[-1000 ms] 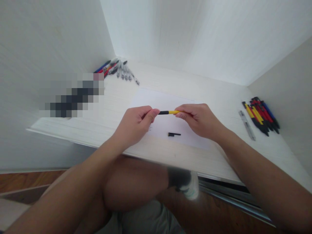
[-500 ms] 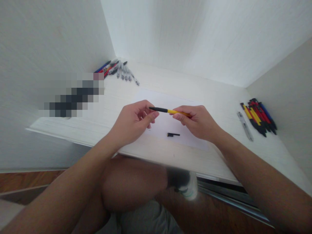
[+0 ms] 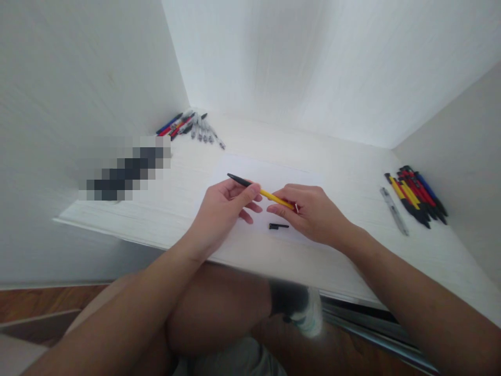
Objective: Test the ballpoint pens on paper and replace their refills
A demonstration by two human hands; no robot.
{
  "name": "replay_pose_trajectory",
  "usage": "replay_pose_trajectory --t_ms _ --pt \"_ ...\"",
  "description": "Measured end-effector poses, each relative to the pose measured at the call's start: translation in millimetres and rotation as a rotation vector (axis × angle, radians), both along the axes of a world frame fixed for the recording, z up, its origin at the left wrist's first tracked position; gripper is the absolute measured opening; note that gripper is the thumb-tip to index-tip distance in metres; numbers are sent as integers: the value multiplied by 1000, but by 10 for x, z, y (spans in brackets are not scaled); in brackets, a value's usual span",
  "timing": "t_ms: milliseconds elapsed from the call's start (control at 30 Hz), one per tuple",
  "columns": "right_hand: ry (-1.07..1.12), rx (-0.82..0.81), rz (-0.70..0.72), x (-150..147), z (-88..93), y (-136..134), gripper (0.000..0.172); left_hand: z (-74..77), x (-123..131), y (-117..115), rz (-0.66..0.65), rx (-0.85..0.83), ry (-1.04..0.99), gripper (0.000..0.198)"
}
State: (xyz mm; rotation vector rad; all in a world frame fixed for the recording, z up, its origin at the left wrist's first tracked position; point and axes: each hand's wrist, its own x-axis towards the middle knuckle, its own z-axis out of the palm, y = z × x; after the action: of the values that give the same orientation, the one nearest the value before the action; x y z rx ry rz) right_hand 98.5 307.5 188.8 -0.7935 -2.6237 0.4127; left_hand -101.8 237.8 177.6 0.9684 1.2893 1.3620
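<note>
The left hand (image 3: 223,209) pinches a yellow-and-black pen (image 3: 274,198) between thumb and fingers, close to where the black front section meets the yellow barrel; its lower fingers are loosely spread. The right hand (image 3: 313,211) is closed around the other end of the barrel, so the pen slants between the two hands — black tip up to the left, yellow end down to the right. It is held above a white sheet of paper (image 3: 270,164) lying on the pale desk (image 3: 336,143).

Just below the right hand's thumb, as the view shows it, a small black piece with a long thin arm (image 3: 278,226) rests on the paper. Farther right, a clear pen (image 3: 393,211) lies beside a cluster of yellow, red and blue pens with black ends (image 3: 415,196), near the side wall. At the back left, several clear pens (image 3: 201,133) lie fanned out next to a heap of blue, red and other pens (image 3: 175,125). Nearer along the left wall — a dark, pixelated patch (image 3: 129,171), its content unreadable.
</note>
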Motion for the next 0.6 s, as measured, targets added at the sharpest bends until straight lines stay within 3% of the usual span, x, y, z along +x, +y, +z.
replay_pose_trajectory --t_ms 100,200,333,433,600 --pt "-151 -58 -24 11 -1 -10 34 -1 -77 38 108 -9 -146 28" --pt "-195 -150 68 19 -5 -29 42 40 -173 59 197 -37 -270 27" --pt "-172 -211 180 28 -25 -1 20 89 -253 63 258 -78 -299 22" --pt "-173 -182 176 33 -42 49 17 83 -259 66 256 -62 -277 21" --pt "-268 -35 40 31 -29 83 24 50 -190 66 252 -40 -206 26"
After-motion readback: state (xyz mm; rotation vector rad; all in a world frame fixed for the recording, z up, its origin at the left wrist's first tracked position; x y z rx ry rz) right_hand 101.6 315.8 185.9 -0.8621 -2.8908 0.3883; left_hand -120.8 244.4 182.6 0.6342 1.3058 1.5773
